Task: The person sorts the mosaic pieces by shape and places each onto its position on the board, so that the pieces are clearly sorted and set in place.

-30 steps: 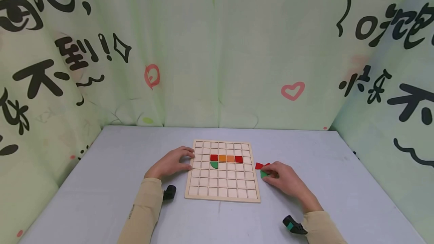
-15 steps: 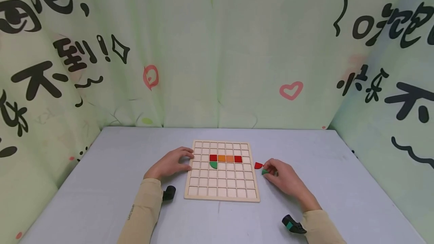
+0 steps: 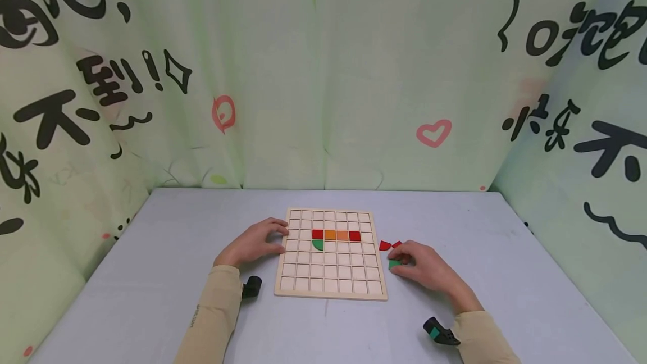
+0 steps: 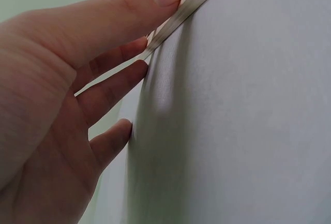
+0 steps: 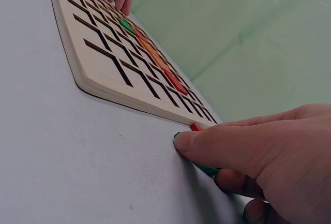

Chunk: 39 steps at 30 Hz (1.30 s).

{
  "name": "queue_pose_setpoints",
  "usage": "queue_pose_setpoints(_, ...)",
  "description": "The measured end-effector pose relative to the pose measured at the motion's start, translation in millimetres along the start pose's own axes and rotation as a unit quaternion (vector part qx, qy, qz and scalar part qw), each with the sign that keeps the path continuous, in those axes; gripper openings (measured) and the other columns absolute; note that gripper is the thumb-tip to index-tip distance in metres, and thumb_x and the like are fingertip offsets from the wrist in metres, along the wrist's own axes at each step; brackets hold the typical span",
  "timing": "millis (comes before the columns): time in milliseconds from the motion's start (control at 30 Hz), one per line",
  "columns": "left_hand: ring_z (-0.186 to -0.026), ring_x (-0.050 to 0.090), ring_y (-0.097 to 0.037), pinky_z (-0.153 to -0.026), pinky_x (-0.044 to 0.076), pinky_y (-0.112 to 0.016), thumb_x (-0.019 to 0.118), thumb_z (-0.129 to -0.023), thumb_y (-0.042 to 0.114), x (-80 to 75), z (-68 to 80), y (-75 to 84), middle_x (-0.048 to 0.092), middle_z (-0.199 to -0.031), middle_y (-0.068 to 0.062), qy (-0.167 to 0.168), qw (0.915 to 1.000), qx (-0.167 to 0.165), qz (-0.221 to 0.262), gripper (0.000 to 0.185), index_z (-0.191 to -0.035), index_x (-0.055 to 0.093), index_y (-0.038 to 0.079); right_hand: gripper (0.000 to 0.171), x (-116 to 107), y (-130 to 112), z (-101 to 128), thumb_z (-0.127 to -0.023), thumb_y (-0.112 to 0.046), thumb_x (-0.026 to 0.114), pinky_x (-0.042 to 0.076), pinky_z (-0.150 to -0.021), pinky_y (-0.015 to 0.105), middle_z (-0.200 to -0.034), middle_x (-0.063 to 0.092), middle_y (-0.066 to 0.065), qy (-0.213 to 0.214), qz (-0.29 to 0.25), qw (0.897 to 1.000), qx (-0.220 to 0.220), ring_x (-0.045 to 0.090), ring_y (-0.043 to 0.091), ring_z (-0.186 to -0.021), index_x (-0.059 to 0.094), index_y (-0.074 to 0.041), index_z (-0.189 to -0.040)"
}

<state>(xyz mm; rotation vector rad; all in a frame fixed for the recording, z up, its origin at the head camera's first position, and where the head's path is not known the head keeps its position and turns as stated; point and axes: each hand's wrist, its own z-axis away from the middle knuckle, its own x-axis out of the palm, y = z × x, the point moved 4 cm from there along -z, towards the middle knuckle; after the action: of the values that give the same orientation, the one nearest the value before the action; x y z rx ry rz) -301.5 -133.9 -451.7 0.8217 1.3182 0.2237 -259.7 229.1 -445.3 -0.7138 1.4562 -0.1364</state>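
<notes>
A wooden grid board (image 3: 331,297) lies flat on the table. One of its rows carries a red, two orange and a red square tile (image 3: 355,236); a green quarter-round tile (image 3: 318,245) sits below the left red one. My left hand (image 3: 258,243) rests its thumb and fingertips against the board's left edge, fingers relaxed. Right of the board, my right hand (image 3: 422,265) pinches a green tile (image 3: 394,263) between thumb and fingers, low over the tabletop. The thumb partly hides this tile in the right wrist view, so its full shape cannot be told.
Two red pieces lie beyond the right fingertips: a rounded red tile (image 3: 385,245) near the board's edge, and another red tile (image 3: 396,244) partly behind the hand. A printed curtain (image 3: 323,100) hangs around the white table (image 3: 177,229).
My right hand shifted slightly away and then back toward me, and the green tile turned in its fingers. The second red piece, hidden half a second ago, shows again. My left hand stays put.
</notes>
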Motion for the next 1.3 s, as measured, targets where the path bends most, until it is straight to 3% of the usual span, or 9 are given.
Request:
queue_pose_setpoints(233, -0.129, 0.040, -0.021, -0.107, 0.035, -0.038, 0.073, -0.078, 0.020, 0.4, 0.6, 1.8, 0.049, -0.133, 0.001, 0.000, 1.0000, -0.008, -0.002, 0.036, -0.112, 0.064, 0.010, 0.028, -0.5, 2.2, 1.3, -0.079, -0.019, 0.072, 0.048, -0.071, 0.022, -0.094, 0.059, -0.006, -0.005, 0.006, 1.000, 0.002, 0.050, 0.010, -0.082, 0.066, -0.015, -0.106)
queue_pose_setpoints(500, -0.130, 0.040, -0.021, -0.107, 0.036, -0.038, 0.073, -0.079, 0.020, 0.2, 1.2, 2.4, 0.048, -0.134, 0.001, 0.000, 0.9999, -0.011, 0.001, 0.036, -0.112, 0.064, 0.011, 0.025, -1.4, 5.8, 0.2, -0.076, -0.026, 0.074, 0.045, -0.065, 0.020, -0.085, 0.056, -0.005, 0.010, 0.010, 0.999, 0.044, 0.049, 0.010, -0.077, 0.064, -0.013, -0.096)
queue_pose_setpoints(700, -0.130, 0.040, -0.020, -0.107, 0.036, -0.038, 0.073, -0.079, 0.021, 0.7, 0.6, 1.2, 0.048, -0.134, 0.002, -0.002, 1.0000, -0.008, -0.001, 0.037, -0.113, 0.063, 0.011, 0.028, -2.6, 4.8, 2.7, -0.078, -0.018, 0.072, 0.047, -0.071, 0.022, -0.094, 0.059, -0.008, -0.007, 0.000, 1.000, 0.017, 0.049, 0.010, -0.081, 0.065, -0.015, -0.106)
queue_pose_setpoints(967, -0.130, 0.040, -0.020, -0.107, 0.036, -0.038, 0.073, -0.078, 0.021, 1.2, -1.0, -0.3, 0.048, -0.134, 0.002, 0.000, 1.0000, -0.008, -0.002, 0.036, -0.112, 0.063, 0.011, 0.027, -1.7, 4.2, 0.4, -0.077, -0.025, 0.074, 0.046, -0.067, 0.022, -0.088, 0.057, -0.006, 0.005, -0.004, 1.000, 0.011, 0.049, 0.010, -0.078, 0.065, -0.014, -0.100)
queue_pose_setpoints(1300, -0.129, 0.040, -0.020, -0.107, 0.036, -0.038, 0.074, -0.078, 0.022, 1.5, -2.4, -2.1, 0.048, -0.133, 0.003, 0.003, 0.9999, -0.010, -0.006, 0.036, -0.111, 0.064, 0.012, 0.027, -0.1, 3.0, -1.3, -0.077, -0.022, 0.074, 0.047, -0.068, 0.022, -0.089, 0.058, -0.006, 0.011, 0.002, 1.000, -0.005, 0.050, 0.009, -0.078, 0.067, -0.014, -0.102)
